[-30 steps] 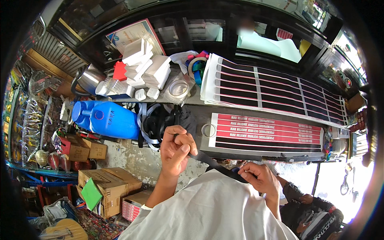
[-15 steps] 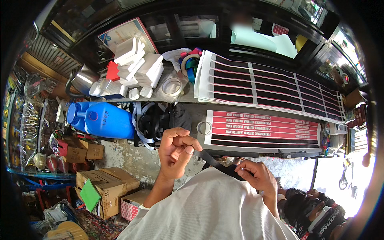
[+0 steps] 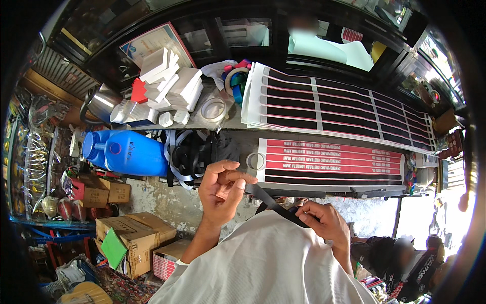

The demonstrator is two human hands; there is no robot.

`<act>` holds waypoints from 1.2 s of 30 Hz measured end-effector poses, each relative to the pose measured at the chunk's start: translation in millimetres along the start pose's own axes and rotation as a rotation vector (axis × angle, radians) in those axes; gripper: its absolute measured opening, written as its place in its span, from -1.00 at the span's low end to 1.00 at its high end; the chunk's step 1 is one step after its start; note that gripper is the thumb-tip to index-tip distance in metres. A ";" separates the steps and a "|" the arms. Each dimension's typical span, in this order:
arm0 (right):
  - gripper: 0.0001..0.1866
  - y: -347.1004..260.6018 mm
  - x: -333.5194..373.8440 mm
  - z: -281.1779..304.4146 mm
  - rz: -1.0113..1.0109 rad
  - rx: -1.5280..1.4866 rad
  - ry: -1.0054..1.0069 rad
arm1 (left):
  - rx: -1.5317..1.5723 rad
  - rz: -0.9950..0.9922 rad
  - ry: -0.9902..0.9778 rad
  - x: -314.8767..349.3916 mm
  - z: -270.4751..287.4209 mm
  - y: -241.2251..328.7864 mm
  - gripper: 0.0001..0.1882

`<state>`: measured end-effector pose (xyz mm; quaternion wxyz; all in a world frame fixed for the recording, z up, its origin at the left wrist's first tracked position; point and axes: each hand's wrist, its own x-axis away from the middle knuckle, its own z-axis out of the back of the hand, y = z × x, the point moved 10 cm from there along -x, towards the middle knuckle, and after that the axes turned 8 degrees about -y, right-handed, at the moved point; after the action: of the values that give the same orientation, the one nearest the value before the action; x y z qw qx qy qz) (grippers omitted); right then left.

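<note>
Straighter since the earlier frame, our left index finger reaches farther along the strap (image 3: 270,200), while a bystander (image 3: 417,271) at lower right has changed posture. From the head view, our left hand (image 3: 218,197) has the strap's upper stretch at its fingertips (we cannot tell which fingers pinch it), the rest loosely curled. Our right hand (image 3: 325,221) pinches the lower stretch, thumb closed against forefinger. Between them the black strap slants just above our white shirt (image 3: 268,258), drawn out straight, presumably to keep it flat and in sight. Ahead, a red sheet (image 3: 329,157) lies on the bench (image 3: 242,147); a stack of black-striped sheets (image 3: 344,112) lies behind it, probably laid flat so the long strips stay uncreased. Farther left sits a blue jug (image 3: 137,153), seemingly kept clear of our hands.
</note>
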<state>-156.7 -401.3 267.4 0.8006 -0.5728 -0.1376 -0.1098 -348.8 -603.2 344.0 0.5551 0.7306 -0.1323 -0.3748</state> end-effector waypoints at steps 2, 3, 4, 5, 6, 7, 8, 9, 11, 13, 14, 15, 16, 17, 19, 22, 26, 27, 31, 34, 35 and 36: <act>-0.79 0.7 0.1 -0.5 -0.014 0.008 -0.009 | -0.002 0.005 -0.011 0.7 -1.3 -0.4 -0.61; -0.79 1.4 0.1 -0.9 -0.021 0.014 -0.016 | 0.003 0.001 -0.012 1.0 -1.9 -0.5 -0.61; -0.78 0.7 -0.4 -0.9 -0.008 0.006 -0.007 | 0.004 0.002 -0.013 1.2 -2.1 -0.8 -0.62; -0.78 0.1 -0.9 -0.9 0.005 -0.001 0.002 | 0.005 0.003 -0.014 1.3 -2.7 -1.4 -0.62; -0.78 0.5 -1.5 -1.2 0.011 -0.010 0.008 | 0.007 0.007 -0.011 1.6 -2.8 -2.1 -0.62; -0.78 0.5 -2.1 -1.6 0.023 -0.013 0.012 | 0.007 0.005 -0.011 1.9 -3.0 -2.2 -0.63; -0.78 1.3 -2.2 -1.8 0.028 -0.016 0.014 | 0.008 0.007 -0.007 2.1 -3.2 -2.8 -0.63; -0.78 2.2 -2.2 -2.3 0.032 -0.020 0.015 | 0.014 0.006 -0.001 2.6 -2.8 -2.7 -0.63; -0.78 5.3 -1.8 -3.4 0.019 -0.010 0.003 | 0.004 -0.004 -0.001 2.2 -3.1 -1.8 -0.63; -0.78 7.5 -2.0 -4.9 0.010 -0.009 -0.004 | 0.012 0.002 0.002 2.0 -2.4 -1.2 -0.63; -0.78 8.1 -2.6 -5.8 0.007 -0.013 -0.006 | 0.023 0.014 0.003 2.2 -2.0 -1.3 -0.63; -0.78 10.2 -3.4 -6.7 -0.013 -0.014 -0.009 | 0.041 0.019 0.001 2.1 -2.2 -1.1 -0.63; -0.78 6.2 -3.9 -6.3 0.030 -0.028 0.004 | 0.038 0.033 0.011 2.5 -1.8 -1.7 -0.63; -0.77 3.9 -4.7 -5.9 0.056 -0.039 0.014 | 0.042 0.038 0.018 3.0 -1.7 -1.7 -0.63; -0.77 4.6 -4.4 -6.7 0.056 -0.032 0.012 | 0.020 0.072 0.038 4.6 0.1 -4.5 -0.63; -0.77 17.2 -0.9 -5.9 -0.018 -0.026 -0.012 | -0.052 0.235 0.069 12.0 8.6 -22.3 -0.65; -0.81 34.0 10.5 6.0 -0.024 -0.045 0.039 | -0.135 0.396 0.079 30.3 30.8 -46.7 -0.74; -0.82 40.1 13.8 8.8 -0.038 -0.043 0.047 | -0.139 0.409 0.078 35.8 35.4 -52.4 -0.75; -0.82 66.4 25.7 18.7 -0.128 -0.018 0.087 | -0.115 0.448 0.115 55.1 44.0 -83.8 -0.80; -0.83 77.6 30.5 25.8 -0.133 0.005 0.118 | -0.041 0.480 0.143 65.3 41.4 -101.7 -0.77; -0.83 82.6 31.9 28.3 -0.156 0.022 0.116 | -0.024 0.486 0.142 66.3 38.8 -105.6 -0.75; -0.84 83.4 30.7 31.6 -0.130 0.027 0.138 | -0.005 0.492 0.144 66.8 36.4 -108.5 -0.74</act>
<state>-103.1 -345.2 213.8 0.8070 -0.5428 -0.1203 -0.1990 -352.6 -632.0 214.7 0.6394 0.7000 -0.2654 -0.1756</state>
